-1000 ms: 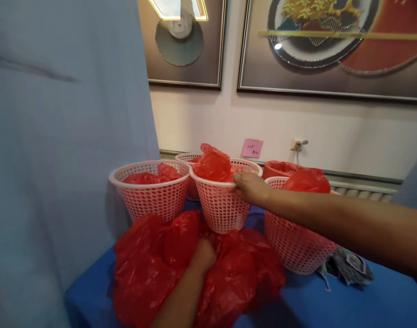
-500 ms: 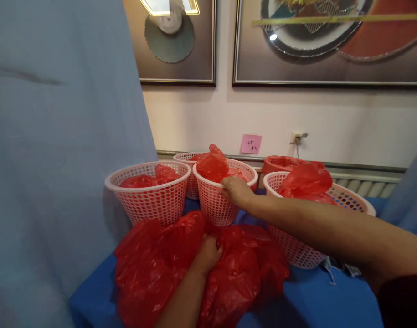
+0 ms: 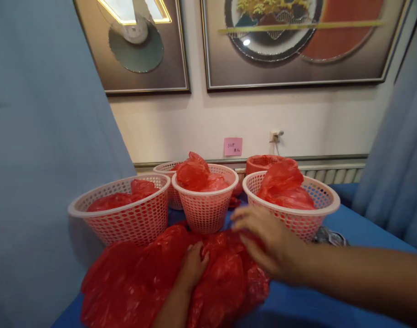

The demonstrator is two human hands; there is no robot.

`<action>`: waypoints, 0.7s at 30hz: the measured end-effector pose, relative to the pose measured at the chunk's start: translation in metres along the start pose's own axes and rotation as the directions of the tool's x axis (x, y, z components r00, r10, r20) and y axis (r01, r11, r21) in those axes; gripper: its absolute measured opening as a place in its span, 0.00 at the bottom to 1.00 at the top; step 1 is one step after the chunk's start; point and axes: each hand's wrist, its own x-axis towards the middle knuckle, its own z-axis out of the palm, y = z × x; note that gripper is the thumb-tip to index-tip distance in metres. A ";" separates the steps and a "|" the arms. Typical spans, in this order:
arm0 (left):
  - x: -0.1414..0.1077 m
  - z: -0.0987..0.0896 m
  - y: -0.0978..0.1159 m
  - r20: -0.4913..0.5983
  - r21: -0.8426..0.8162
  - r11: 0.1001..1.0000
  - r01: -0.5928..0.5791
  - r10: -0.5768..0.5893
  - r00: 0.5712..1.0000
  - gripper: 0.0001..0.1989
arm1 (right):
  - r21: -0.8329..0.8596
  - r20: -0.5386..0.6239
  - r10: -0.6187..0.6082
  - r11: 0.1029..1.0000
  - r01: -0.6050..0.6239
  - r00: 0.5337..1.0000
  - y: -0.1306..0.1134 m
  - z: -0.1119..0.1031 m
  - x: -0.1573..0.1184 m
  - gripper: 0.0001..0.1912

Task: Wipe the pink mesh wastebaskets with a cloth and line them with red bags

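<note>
We saw crumpled, glossy red plastic [image 3: 126, 278] heaped on the blue tablecloth [image 3: 307, 305], before the middle basket [image 3: 204, 212]. Left hand [image 3: 193, 264] lay at its centre, fingers curled; we couldn't tell if gripping. Right hand [image 3: 275, 243], blurred, reached over its right side, fingers loosely spread.

Thin glossy crinkled plastic bags [image 3: 126, 280], smooth perforated plastic baskets [image 3: 206, 212], matt cloth table cover [image 3: 365, 230], matt folded cloth drape [image 3: 40, 159], matt paper note [image 3: 233, 146], glossy framed picture [image 3: 140, 54]
</note>
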 end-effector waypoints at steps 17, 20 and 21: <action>0.012 -0.026 0.065 -0.079 0.224 0.970 -0.094 0.114 0.990 0.20 | 0.152 -0.272 0.711 0.697 -0.701 0.648 0.113 -0.018 -0.265 0.12; 0.016 -0.020 0.101 -0.069 0.116 0.980 -0.159 0.168 0.983 0.20 | 0.224 -0.349 0.733 0.670 -0.708 0.584 0.135 -0.026 -0.276 0.10; 0.019 -0.014 0.110 -0.055 0.072 0.982 -0.174 0.178 0.983 0.20 | 0.236 -0.372 0.733 0.667 -0.706 0.569 0.143 -0.033 -0.278 0.09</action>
